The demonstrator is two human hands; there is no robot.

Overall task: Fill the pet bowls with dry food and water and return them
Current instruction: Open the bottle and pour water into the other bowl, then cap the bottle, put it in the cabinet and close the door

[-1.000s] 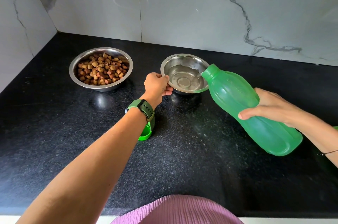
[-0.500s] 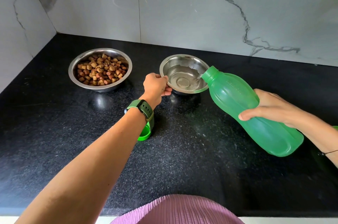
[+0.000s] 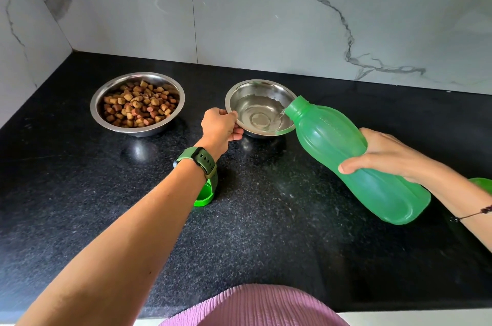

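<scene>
Two steel pet bowls stand on the black counter (image 3: 266, 219). The left bowl (image 3: 99, 116) holds brown dry food. The right bowl (image 3: 241, 91) holds some water. My left hand (image 3: 219, 124) pinches the near-left rim of the water bowl. My right hand (image 3: 383, 154) grips a green plastic bottle (image 3: 346, 155) that is tilted down to the left, its open mouth over the bowl's right rim, with water running out of it into the bowl.
The bottle's green cap (image 3: 206, 194) lies on the counter, partly hidden under my left wrist. Another green object (image 3: 482, 184) peeks in at the right edge. White marble walls close the back and left of the counter.
Water level in the right bowl has risen slightly as the pour goes on. Both hands and the bottle have hardly moved.
</scene>
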